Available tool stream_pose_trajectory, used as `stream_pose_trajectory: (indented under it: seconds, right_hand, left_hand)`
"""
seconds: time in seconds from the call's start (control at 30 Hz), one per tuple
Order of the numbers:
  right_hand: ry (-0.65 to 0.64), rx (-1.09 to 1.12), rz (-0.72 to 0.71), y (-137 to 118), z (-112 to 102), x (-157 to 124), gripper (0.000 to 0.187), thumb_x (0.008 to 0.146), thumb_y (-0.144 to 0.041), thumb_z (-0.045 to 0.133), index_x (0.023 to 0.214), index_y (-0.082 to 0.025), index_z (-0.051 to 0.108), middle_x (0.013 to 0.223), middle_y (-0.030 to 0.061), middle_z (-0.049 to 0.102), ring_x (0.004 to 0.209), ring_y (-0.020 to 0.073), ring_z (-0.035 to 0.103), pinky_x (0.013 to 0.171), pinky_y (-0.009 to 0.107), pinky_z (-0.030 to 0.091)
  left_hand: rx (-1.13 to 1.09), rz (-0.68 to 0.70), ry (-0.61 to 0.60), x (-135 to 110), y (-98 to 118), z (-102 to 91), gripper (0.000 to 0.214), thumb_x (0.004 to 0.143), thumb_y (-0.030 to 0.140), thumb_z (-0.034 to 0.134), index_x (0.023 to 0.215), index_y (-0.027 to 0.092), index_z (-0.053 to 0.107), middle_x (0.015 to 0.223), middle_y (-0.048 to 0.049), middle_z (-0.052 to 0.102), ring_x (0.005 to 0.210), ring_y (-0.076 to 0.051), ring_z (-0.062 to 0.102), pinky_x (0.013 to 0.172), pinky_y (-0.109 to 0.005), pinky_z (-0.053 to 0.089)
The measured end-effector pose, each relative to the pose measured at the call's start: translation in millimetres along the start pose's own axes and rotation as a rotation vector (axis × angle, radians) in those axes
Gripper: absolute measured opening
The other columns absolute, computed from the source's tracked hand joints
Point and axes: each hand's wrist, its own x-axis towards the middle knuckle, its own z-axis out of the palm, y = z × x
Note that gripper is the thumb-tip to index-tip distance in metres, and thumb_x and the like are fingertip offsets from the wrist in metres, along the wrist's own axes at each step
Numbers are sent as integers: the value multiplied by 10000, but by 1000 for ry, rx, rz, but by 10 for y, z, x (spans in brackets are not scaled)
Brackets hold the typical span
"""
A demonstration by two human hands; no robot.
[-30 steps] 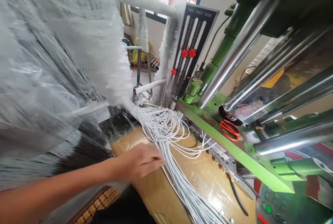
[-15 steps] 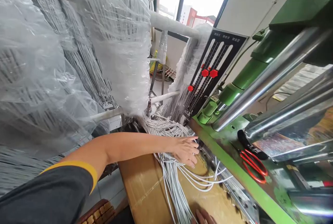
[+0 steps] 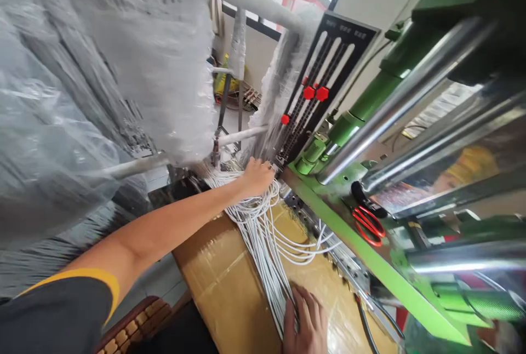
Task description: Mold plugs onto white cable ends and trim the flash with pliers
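A long bundle of white cables point(image 3: 255, 244) runs over a brown, shiny tabletop point(image 3: 217, 283). My left hand point(image 3: 259, 177) reaches across to its far end, on top of the looped cables beside the machine's edge. Blur and the angle hide most of that hand's fingers, so I cannot tell what they grip. At the near end my right hand point(image 3: 306, 318) lies on the tabletop against the bundle's right side. Its fingers are stretched forward, with the thumb touching the cables. Several cable ends bend off rightward to a metal rail point(image 3: 345, 263).
A green machine point(image 3: 370, 266) with steel columns stands on the right, red-handled scissors point(image 3: 369, 225) lying on its bed. Beyond it is a black slotted panel point(image 3: 324, 80) with red knobs. Plastic-wrapped racks point(image 3: 164, 69) of cables hang at the left.
My left hand has moved away from me, to the far end of the bundle. My right hand has come further into view beside the cables. The camera view has shifted.
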Motion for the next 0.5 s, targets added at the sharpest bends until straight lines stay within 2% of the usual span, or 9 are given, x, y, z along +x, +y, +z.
stream_pose_trajectory:
  seconds: [0.07,0.13,0.2,0.23,0.3,0.37,0.43,0.5]
  right_hand:
    - [-77,18,43,-128,-121,79,201,921,-228,533,1069,-176,659,1059,110,691,995,257,605,876,415,470]
    - [-148,10,88,-247,-232,149,224,940,-198,492,1113,-178,633,1086,101,673,1025,238,580,896,401,456]
    - [-218,-17,114,-331,-334,169,272,951,-162,449,1174,-165,605,1129,103,661,1070,229,560,910,388,445]
    - [-250,-49,129,-357,-383,149,296,951,-160,444,1210,-158,585,1160,106,654,1093,235,551,915,392,436]
    - [-288,-142,166,-371,-481,46,353,949,-185,455,1291,-143,530,1243,117,626,1153,260,522,943,422,400]
    - [-273,-232,167,-326,-581,-118,401,948,-212,459,1339,-130,486,1298,128,597,1194,281,494,977,447,352]
    - [-251,-288,147,-220,-685,-290,396,948,-218,456,1331,-131,497,1246,130,619,1150,282,511,957,439,347]
    - [-249,-303,137,-74,-789,-410,366,944,-242,477,1288,-135,542,1105,124,656,1013,266,553,870,413,376]
  left_hand:
    - [-76,112,-10,-260,233,-14,284,955,271,470,1049,115,687,1103,-173,667,1011,-286,627,906,-416,432]
    - [-187,328,-70,-628,480,47,279,959,370,490,1100,211,671,1127,-69,680,1001,-202,637,883,-298,461]
    - [-304,672,-108,-1010,677,169,268,959,338,495,1103,194,669,1106,-72,697,1023,-207,630,898,-297,465]
    - [-323,760,-81,-1167,744,245,305,953,320,508,1192,174,628,1194,-93,667,1137,-233,581,984,-333,425]
    - [-300,831,-54,-1360,825,401,393,960,273,493,1334,159,521,1381,-122,544,1286,-255,467,1098,-401,313]
    - [-262,820,-26,-1395,880,531,425,967,259,472,1379,154,475,1431,-138,488,1322,-275,420,1121,-452,255]
    - [-239,816,-34,-1356,955,602,396,970,247,463,1352,158,509,1328,-142,571,1230,-285,490,1064,-458,314]
    - [-227,833,-84,-1340,1056,605,360,966,220,458,1309,158,551,1141,-132,647,1055,-270,560,946,-421,400]
